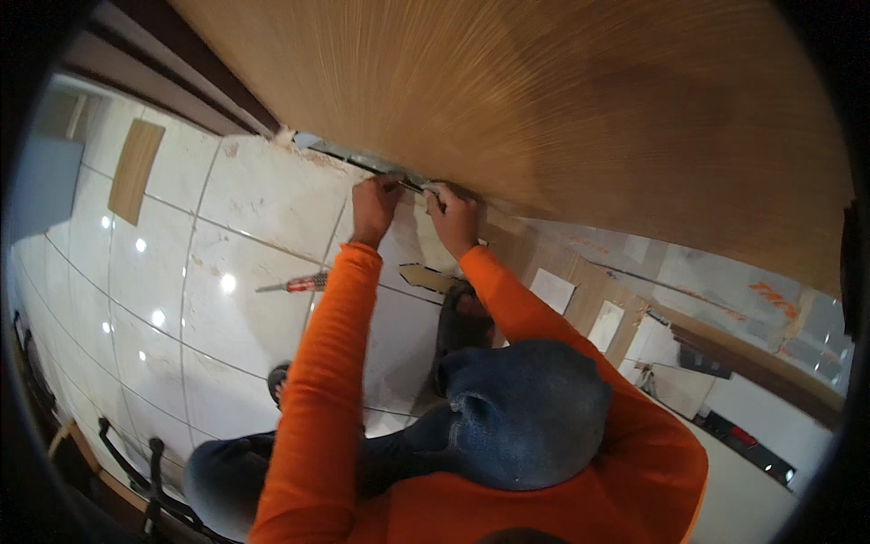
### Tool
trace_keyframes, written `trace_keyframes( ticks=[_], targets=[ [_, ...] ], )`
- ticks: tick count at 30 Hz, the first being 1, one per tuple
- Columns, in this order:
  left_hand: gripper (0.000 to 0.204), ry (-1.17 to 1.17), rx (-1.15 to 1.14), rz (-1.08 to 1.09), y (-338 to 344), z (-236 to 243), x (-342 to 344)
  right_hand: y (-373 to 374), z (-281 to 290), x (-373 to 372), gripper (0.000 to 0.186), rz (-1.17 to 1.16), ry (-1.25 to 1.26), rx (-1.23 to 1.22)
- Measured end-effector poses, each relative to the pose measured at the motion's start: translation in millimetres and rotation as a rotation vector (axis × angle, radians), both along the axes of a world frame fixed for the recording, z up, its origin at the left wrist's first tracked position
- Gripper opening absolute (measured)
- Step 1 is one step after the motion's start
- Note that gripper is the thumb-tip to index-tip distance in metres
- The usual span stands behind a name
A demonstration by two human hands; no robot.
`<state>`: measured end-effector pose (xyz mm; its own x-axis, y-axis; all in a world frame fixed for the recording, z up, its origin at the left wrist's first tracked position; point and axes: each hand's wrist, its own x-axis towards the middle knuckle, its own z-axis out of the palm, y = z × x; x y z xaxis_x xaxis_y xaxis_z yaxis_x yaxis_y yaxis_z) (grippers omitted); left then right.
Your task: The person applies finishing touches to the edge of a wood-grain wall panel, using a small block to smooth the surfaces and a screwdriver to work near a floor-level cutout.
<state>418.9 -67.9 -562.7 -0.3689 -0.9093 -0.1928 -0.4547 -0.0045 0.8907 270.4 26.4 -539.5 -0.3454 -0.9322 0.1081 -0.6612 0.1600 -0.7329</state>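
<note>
At the lower edge of a large wood-grain panel (544, 109), my two hands work close together. My left hand (373, 207) is closed, its fingertips pinched at a thin dark strip (410, 186) that runs along the panel's bottom. Just to its right, my right hand (456, 220) is also closed, with fingers bent at the same spot. What lies between the fingertips is too small to make out. A screwdriver (305, 283) with a red handle lies on the tiles left of my left forearm. Near my foot is a flat, pointed tan piece (426, 276).
Pale floor tiles (245, 245) with dusty patches spread to the left, where a wood-grain board piece (137, 172) lies. Dark frame strips (181, 68) stand at the upper left. At right are board offcuts (553, 290) and a dark tool with a red part (743, 438). Black curved metal legs (154, 480) stand lower left.
</note>
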Motion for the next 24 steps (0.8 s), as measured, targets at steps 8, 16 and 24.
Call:
trace_keyframes(
  ticks=[8, 16, 24],
  targets=[
    [0.018, -0.15, -0.516, -0.448, -29, -4, -5, 119, 16, -12, 0.028, -0.047, -0.102, 0.282],
    [0.016, -0.091, -0.553, -0.457, -33, 3, 3, 145, 16, 12, 0.022, 0.007, -0.082, 0.22],
    [0.018, -0.268, -0.588, -0.561, -35, -2, 1, 136, 17, 13, 0.022, 0.077, 0.008, 0.237]
  ],
)
